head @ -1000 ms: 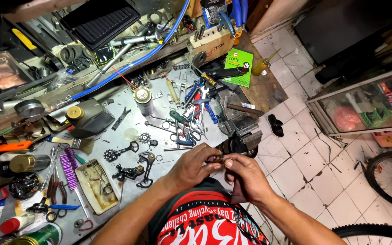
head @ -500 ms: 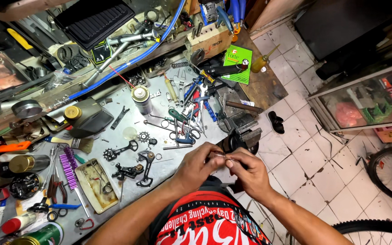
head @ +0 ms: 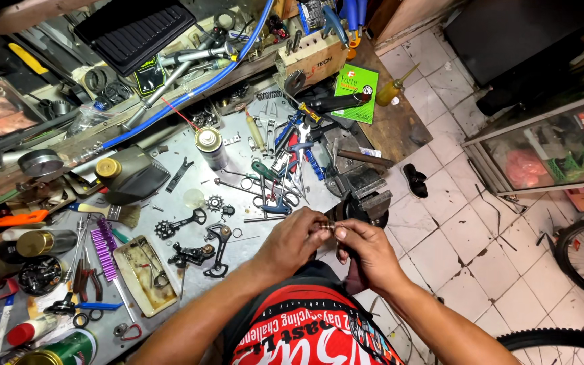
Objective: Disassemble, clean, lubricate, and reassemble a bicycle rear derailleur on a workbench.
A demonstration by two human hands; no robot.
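Both your left hand point(head: 290, 245) and right hand point(head: 366, 250) pinch a small ribbed metal part point(head: 326, 227) between them, bench vise point(head: 366, 203) just beyond, mid-fitting it, steady twisting grip needed.

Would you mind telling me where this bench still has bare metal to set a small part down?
One bare patch lies between the spray can and the loose cog. Another lies between the derailleur and the left hand. The pile of hand tools is crowded, as is the brush corner.
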